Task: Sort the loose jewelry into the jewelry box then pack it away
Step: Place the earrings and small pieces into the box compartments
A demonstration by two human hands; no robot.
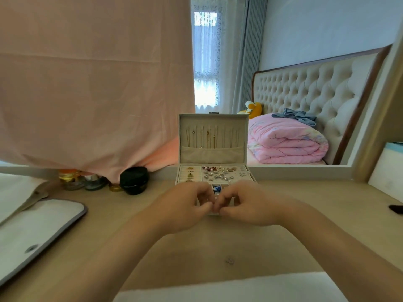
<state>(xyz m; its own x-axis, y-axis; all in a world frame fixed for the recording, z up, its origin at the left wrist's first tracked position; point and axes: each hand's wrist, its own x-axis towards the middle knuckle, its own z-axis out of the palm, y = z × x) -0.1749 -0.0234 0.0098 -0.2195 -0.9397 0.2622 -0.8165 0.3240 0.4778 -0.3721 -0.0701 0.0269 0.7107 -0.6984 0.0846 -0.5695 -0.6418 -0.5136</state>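
Observation:
A beige jewelry box [250, 174] stands open on the desk, its lid [213, 153] upright with several gold chains hanging inside. Its tray holds gold rings [190, 174] at the left, and pearl and crystal earrings [218, 173] to their right. A blue piece [216, 188] lies in a front compartment. My left hand [185, 203] and my right hand [244, 203] meet just in front of the box. Their curled fingertips pinch together on one tiny item, which the fingers mostly hide. One small silver piece [229, 261] lies loose on the desk, nearer to me.
A black round case [134, 180], a gold lid [115, 188] and glass bottles [72, 179] stand at the back left. A white pad [32, 232] lies at the left and white foam [229, 287] at the near edge. A mirror [305, 62] behind the box reflects a bed.

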